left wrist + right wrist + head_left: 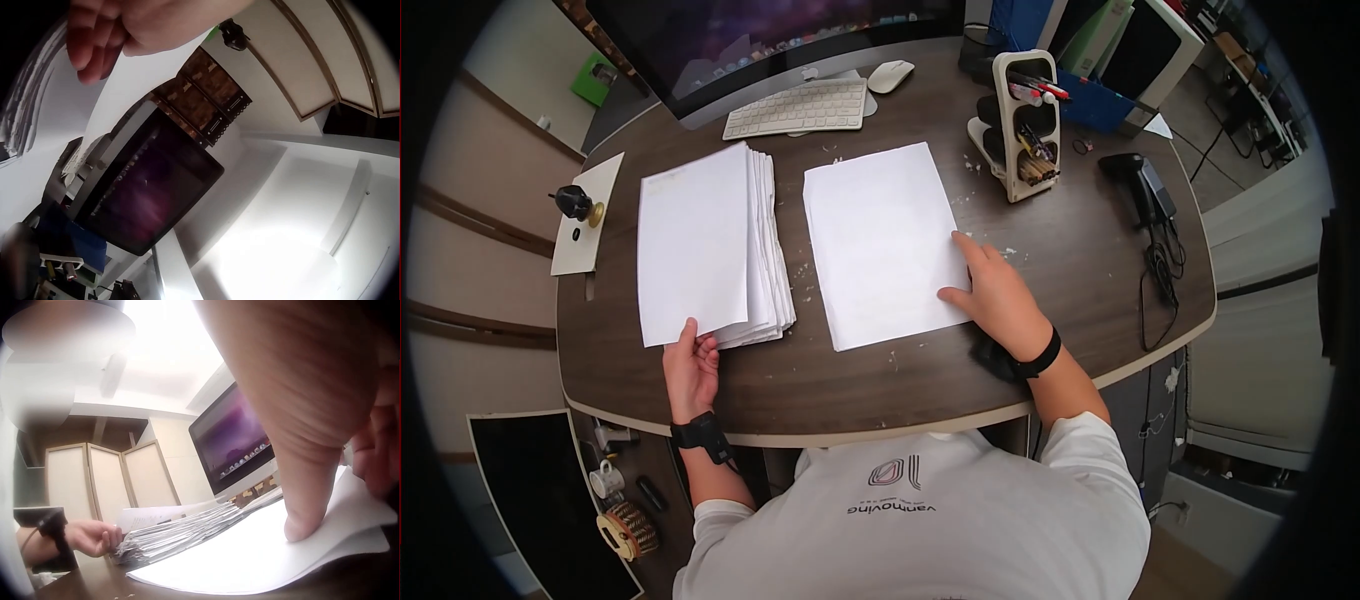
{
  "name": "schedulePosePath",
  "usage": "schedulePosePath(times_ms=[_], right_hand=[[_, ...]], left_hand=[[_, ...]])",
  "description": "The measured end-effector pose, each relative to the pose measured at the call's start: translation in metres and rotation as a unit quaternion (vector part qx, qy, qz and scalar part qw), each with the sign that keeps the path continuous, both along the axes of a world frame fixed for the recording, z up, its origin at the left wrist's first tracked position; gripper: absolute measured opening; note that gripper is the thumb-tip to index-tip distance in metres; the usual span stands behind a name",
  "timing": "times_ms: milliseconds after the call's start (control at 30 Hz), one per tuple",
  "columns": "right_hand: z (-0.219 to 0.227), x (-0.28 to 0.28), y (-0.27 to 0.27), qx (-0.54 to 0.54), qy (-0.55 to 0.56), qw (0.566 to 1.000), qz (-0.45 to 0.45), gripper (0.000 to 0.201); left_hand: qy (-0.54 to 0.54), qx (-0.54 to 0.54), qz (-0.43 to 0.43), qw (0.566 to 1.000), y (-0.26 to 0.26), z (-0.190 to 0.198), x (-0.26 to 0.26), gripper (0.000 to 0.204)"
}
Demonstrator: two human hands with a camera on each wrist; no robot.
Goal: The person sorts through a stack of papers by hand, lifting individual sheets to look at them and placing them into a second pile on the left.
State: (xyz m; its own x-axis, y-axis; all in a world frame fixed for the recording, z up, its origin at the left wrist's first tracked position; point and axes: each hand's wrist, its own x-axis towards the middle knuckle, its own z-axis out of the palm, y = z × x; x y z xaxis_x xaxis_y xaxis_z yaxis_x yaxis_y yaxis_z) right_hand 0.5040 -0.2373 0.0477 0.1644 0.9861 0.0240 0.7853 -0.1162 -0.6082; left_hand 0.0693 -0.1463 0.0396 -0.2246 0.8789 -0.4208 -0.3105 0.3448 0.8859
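A thick stack of paper (770, 255) lies on the left of the desk, its page edges uneven. My left hand (690, 372) pinches the near edge of its top sheet (693, 245), thumb above and fingers below. In the right wrist view that sheet slants up from the stack. Right of the stack lies a second, thinner set of white sheets (885, 245). My right hand (1002, 300) rests along their right edge, thumb and index finger spread apart. The right wrist view shows the thumb (303, 519) pressing on the top page, with the paper bowed beside it.
A keyboard (798, 107) and mouse (891, 76) sit below the monitor (780, 45). A pen holder (1025, 125) stands behind the sheets at right. Further right lie a handheld scanner (1142, 190) and its cable. Small paper scraps dot the desk (870, 385).
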Motion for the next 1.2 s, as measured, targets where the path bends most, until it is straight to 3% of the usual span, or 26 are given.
schedulePosePath(times_ms=[133, 233, 300, 333, 400, 433, 500, 567, 600, 633, 667, 733, 767, 833, 867, 967, 1033, 1067, 1100, 1167, 1200], right_hand=[[0.002, 0.0, 0.0, 0.029, 0.001, 0.999, 0.019, 0.071], [0.009, 0.0, 0.003, 0.043, 0.015, 0.999, 0.02, 0.054], [0.011, 0.005, 0.006, -0.024, 0.123, 0.992, 0.028, 0.033], [0.011, 0.005, 0.006, -0.024, 0.125, 0.992, 0.027, 0.033], [0.011, 0.004, 0.006, 0.016, 0.254, 0.967, 0.001, 0.02], [0.011, 0.005, 0.007, 0.017, 0.254, 0.967, 0.0, 0.02], [0.009, 0.005, 0.007, 0.02, 0.406, 0.913, -0.011, 0.019], [0.013, -0.002, 0.007, 0.028, 0.456, 0.89, -0.013, 0.018], [0.015, -0.005, 0.007, 0.037, 0.502, 0.864, -0.015, 0.017], [0.015, -0.006, 0.006, 0.036, 0.499, 0.866, -0.013, 0.017], [0.014, -0.007, 0.005, 0.031, 0.489, 0.872, 0.003, 0.017], [0.014, -0.008, 0.002, 0.028, 0.476, 0.879, 0.018, 0.018], [0.014, -0.008, 0.001, 0.029, 0.458, 0.887, 0.042, 0.019], [0.014, -0.007, 0.001, 0.031, 0.439, 0.896, 0.066, 0.02], [0.013, -0.007, 0.003, 0.052, 0.424, 0.903, 0.038, 0.02], [0.009, -0.001, 0.008, 0.096, 0.339, 0.936, -0.022, 0.025], [0.009, 0.004, 0.01, 0.098, 0.108, 0.988, -0.042, 0.037], [0.01, 0.003, 0.011, 0.098, 0.108, 0.988, -0.042, 0.037], [0.01, 0.001, 0.009, 0.085, 0.033, 0.995, -0.033, 0.046], [0.009, -0.003, 0.003, 0.053, -0.119, 0.991, -0.016, 0.065], [0.009, -0.005, 0.001, 0.051, -0.122, 0.991, -0.016, 0.065]], left_hand=[[-0.005, -0.007, -0.014, 1.0, -0.001, 0.0, 0.005, 0.021], [-0.01, -0.012, -0.014, 1.0, -0.002, -0.004, 0.005, 0.022], [0.01, -0.034, -0.016, 0.999, -0.004, -0.005, 0.006, 0.031], [0.011, -0.034, -0.017, 0.999, -0.008, -0.004, 0.004, 0.031], [0.018, -0.077, -0.134, 0.988, -0.017, 0.001, -0.002, 0.047], [0.018, -0.077, -0.136, 0.988, -0.023, 0.002, -0.001, 0.047], [0.044, -0.106, -0.345, 0.932, -0.039, 0.006, 0.011, 0.065], [0.009, -0.121, -0.446, 0.887, -0.054, 0.016, 0.052, 0.069], [-0.03, -0.122, -0.47, 0.874, -0.061, 0.015, 0.072, 0.069], [-0.07, -0.12, -0.494, 0.858, -0.065, 0.015, 0.092, 0.069], [-0.073, -0.118, -0.493, 0.859, -0.07, 0.015, 0.113, 0.069], [-0.249, -0.154, -0.367, 0.883, -0.074, 0.017, 0.145, 0.056], [-0.252, -0.152, -0.37, 0.881, -0.072, 0.007, 0.148, 0.056], [-0.239, -0.129, -0.293, 0.917, -0.064, -0.014, 0.156, 0.04], [-0.24, -0.128, -0.294, 0.916, -0.063, -0.014, 0.156, 0.04], [-0.078, -0.041, -0.336, 0.938, -0.06, -0.002, 0.154, 0.031], [-0.019, 0.009, -0.326, 0.945, -0.062, -0.001, 0.143, 0.03], [0.04, 0.058, -0.314, 0.947, -0.063, -0.001, 0.134, 0.03], [0.04, 0.057, -0.314, 0.947, -0.063, 0.001, 0.125, 0.03], [-0.03, 0.067, -0.189, 0.979, -0.059, 0.008, 0.101, 0.03], [-0.043, 0.078, -0.14, 0.986, -0.056, 0.014, 0.089, 0.028]])
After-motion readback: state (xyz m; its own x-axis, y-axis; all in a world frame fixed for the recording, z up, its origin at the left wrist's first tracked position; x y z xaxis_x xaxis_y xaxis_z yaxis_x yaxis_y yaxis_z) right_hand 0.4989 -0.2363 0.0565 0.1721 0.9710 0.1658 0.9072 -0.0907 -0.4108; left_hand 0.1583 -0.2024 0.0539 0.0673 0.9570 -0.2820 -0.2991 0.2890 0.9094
